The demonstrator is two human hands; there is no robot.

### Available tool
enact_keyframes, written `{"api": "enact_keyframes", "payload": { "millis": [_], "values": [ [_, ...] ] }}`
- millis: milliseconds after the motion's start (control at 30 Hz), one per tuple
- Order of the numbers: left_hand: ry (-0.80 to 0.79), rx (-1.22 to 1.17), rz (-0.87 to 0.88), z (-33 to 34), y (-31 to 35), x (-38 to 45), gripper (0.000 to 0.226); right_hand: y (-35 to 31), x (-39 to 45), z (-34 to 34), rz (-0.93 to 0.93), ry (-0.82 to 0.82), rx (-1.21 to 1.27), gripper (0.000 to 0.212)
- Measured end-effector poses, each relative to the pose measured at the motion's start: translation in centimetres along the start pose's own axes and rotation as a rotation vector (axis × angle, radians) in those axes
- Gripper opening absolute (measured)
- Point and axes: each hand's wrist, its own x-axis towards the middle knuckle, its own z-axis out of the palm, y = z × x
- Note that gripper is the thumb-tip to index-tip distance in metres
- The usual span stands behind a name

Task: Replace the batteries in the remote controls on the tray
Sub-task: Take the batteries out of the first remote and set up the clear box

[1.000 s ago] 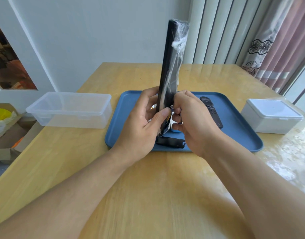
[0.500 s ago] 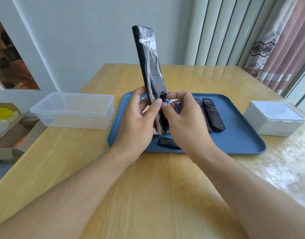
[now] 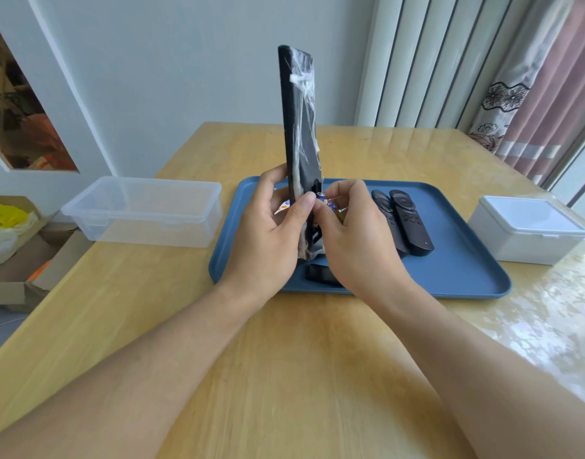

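The step in hand is judged to be the handling of a battery (image 3: 320,195) at the open compartment of a long black remote (image 3: 299,134), which is wrapped in clear film and held upright above the near edge of the blue tray (image 3: 466,270). Whether the cell is being drawn out or seated cannot be told from this view alone. The lower part of the remote is gripped by the left hand (image 3: 267,233), its fingers curled behind the body and its thumb pressed on the front edge just beside the battery. The small cylinder is pinched between the thumb and fingertips of the right hand (image 3: 350,233), which is closed tightly on it, touching the remote's lower back. Below and between the two hands a small black piece (image 3: 319,274), probably the battery cover, is seen lying on the tray. Two more black remotes (image 3: 403,223) are laid side by side on the tray, just to the right of the right hand. A clear plastic tub (image 3: 145,210) is set well to the left of the left hand, and a lidded white box (image 3: 526,230) well to the right of the right hand. For the next move, the cell's polarity and its alignment with the compartment are thought to need care, while the remote is kept steady.
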Motion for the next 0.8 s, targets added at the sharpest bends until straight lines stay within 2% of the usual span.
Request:
{"api": "enact_keyframes", "payload": {
  "millis": [100, 233, 367, 433, 500, 667, 800],
  "values": [
    [0.036, 0.03, 0.008, 0.1, 0.2, 0.1, 0.026, -0.3, 0.0, 0.1, 0.011, 0.002, 0.04, 0.007],
    [0.146, 0.066, -0.018, -0.3, 0.6, 0.7, 0.022, -0.9, 0.7, -0.6, 0.095, 0.06, 0.355, 0.008],
    [0.292, 0.069, -0.195, -2.2, 0.7, 2.1, 0.032, -1.0, 1.8, -1.4, 0.307, 0.056, 0.636, 0.012],
    [0.268, 0.11, -0.306, -3.1, 0.6, 2.7, 0.035, -0.9, 1.9, -1.5, 0.403, -0.005, 0.782, 0.017],
    [0.2, 0.187, -0.377, -3.5, 0.5, 2.8, 0.035, -0.8, 1.9, -1.6, 0.446, -0.091, 0.82, 0.022],
    [0.036, 0.463, -0.392, -3.7, 0.5, 2.3, 0.024, -0.7, 1.6, -1.6, 0.468, -0.207, 0.7, 0.017],
    [-0.032, 0.738, -0.401, -4.0, 0.1, 2.4, 0.029, -0.4, 1.5, -1.4, 0.443, -0.237, 0.607, 0.018]
  ]
}}
